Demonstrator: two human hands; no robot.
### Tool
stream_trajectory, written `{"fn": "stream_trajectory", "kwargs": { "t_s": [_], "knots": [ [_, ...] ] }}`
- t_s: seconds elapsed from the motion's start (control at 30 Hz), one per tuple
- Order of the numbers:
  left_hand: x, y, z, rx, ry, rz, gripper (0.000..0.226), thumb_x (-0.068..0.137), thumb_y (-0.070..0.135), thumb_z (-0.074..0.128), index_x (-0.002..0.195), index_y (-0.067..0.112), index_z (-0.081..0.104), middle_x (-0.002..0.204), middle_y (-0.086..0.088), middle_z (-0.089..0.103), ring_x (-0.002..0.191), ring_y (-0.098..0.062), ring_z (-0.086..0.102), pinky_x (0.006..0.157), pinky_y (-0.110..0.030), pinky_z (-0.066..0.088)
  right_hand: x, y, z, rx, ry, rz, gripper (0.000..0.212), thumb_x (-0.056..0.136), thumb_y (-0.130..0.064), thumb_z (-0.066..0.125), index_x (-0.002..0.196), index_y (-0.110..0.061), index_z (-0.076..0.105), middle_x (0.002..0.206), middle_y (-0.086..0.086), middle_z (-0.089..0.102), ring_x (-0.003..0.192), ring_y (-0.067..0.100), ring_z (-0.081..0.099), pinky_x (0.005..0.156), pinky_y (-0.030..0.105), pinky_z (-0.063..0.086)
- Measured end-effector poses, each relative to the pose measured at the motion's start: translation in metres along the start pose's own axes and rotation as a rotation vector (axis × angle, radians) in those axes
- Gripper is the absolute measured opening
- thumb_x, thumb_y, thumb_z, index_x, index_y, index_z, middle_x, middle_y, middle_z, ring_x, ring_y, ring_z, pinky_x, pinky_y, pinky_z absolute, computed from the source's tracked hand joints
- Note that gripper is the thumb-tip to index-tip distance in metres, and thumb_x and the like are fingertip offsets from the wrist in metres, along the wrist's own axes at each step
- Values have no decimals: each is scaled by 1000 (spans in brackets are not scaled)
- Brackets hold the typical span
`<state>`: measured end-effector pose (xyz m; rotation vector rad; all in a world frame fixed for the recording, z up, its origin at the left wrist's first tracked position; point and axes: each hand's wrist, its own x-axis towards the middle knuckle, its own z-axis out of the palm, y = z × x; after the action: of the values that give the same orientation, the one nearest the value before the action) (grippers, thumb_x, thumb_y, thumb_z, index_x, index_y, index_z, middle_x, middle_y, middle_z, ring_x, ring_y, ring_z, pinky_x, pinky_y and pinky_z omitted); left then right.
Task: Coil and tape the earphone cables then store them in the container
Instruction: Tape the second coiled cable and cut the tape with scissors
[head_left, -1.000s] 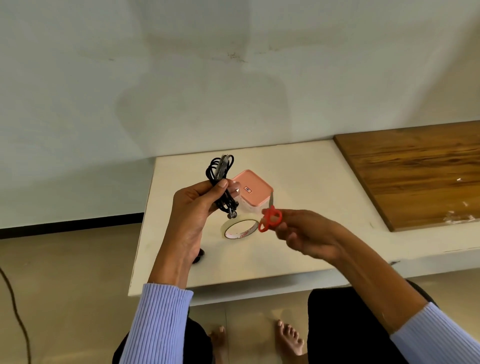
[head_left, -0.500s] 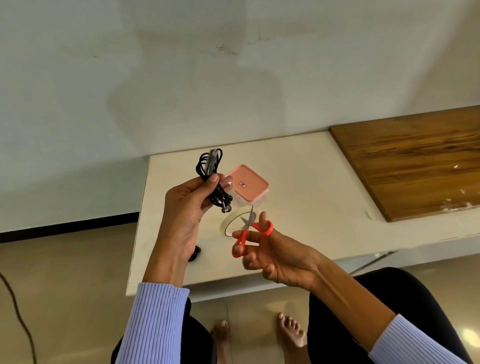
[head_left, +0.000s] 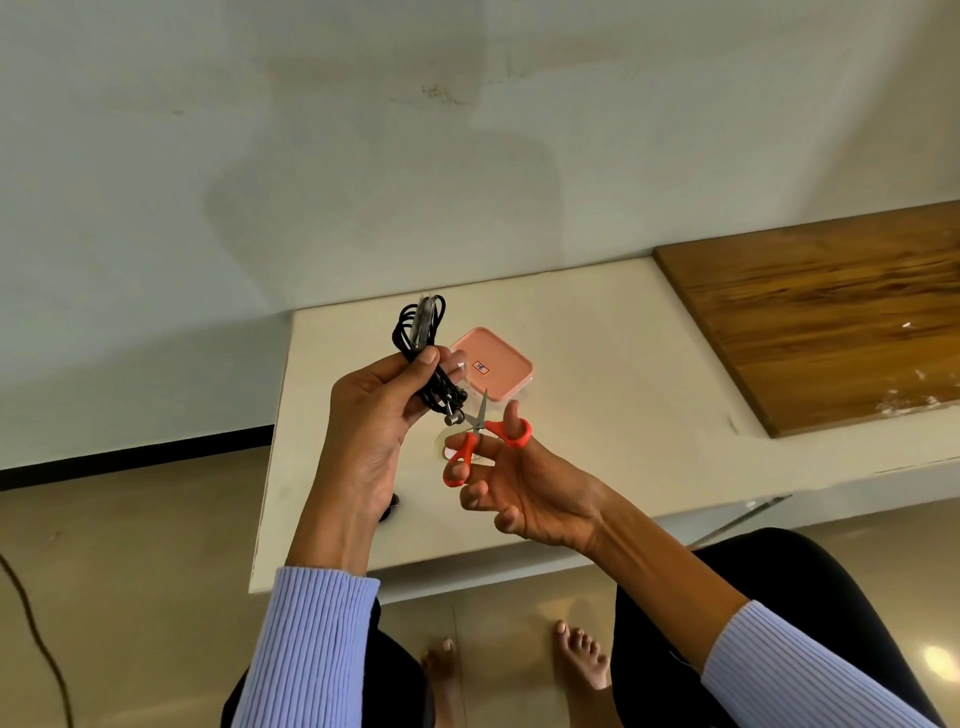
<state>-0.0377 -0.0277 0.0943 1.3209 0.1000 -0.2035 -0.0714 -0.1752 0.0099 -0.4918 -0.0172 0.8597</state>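
My left hand (head_left: 371, 415) grips a coiled black earphone cable (head_left: 422, 343) upright above the table, with a strip of clear tape around the coil and a metal plug hanging at its lower end. My right hand (head_left: 524, 488) holds small orange-handled scissors (head_left: 480, 439), thumb through one loop and a finger through the other, blades slightly parted and pointing up beside the plug. Behind them stands the container with its pink lid (head_left: 491, 364) on. A roll of clear tape (head_left: 441, 447) lies on the table, mostly hidden by my right hand and the scissors.
The cream table (head_left: 597, 395) ends at a left edge and a near edge above my knees. A brown wooden board (head_left: 821, 317) lies on its right part. A small dark object (head_left: 390, 512) peeks out behind my left wrist. A cable trails on the floor at far left.
My right hand has brought the scissors from a loose hold into a cutting grip and raised the blades up to the cable's lower end. My left hand has kept the coil nearly still.
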Motion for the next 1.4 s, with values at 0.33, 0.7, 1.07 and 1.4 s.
{"fn": "stream_trajectory", "kwargs": {
  "t_s": [0.33, 0.7, 1.07, 1.4],
  "knots": [
    [3, -1, -4, -45, 8, -12, 15, 88, 11, 59, 94, 4, 70, 100, -18, 72, 100, -29, 68, 89, -33, 53, 0, -2, 8, -156, 287, -79, 38, 78, -51, 56, 92, -15, 56, 64, -5, 47, 48, 3, 46, 40, 12, 43],
    [9, 5, -15, -275, 163, 47, 11, 87, 8, 59, 92, 1, 66, 90, -14, 74, 97, -30, 69, 75, -27, 56, -18, 11, -1, -1161, 1106, -380, 49, 57, -53, 79, 86, -18, 62, 67, -2, 70, 60, 11, 65, 56, 28, 55],
    [9, 4, -21, -276, 130, 44, 11, 85, 9, 60, 90, 1, 66, 92, -16, 73, 96, -30, 70, 75, -27, 56, -25, -25, -45, -1344, 1512, -361, 63, 63, -57, 76, 106, -17, 52, 98, -2, 62, 80, 18, 60, 67, 34, 50],
    [8, 1, -20, -223, 135, -4, 10, 88, 7, 58, 89, 3, 67, 99, -20, 71, 94, -29, 70, 73, -26, 57, -25, -54, -75, -1364, 1561, -124, 61, 70, -34, 80, 117, -5, 53, 113, 13, 57, 96, 29, 58, 74, 36, 47]
  ]
}}
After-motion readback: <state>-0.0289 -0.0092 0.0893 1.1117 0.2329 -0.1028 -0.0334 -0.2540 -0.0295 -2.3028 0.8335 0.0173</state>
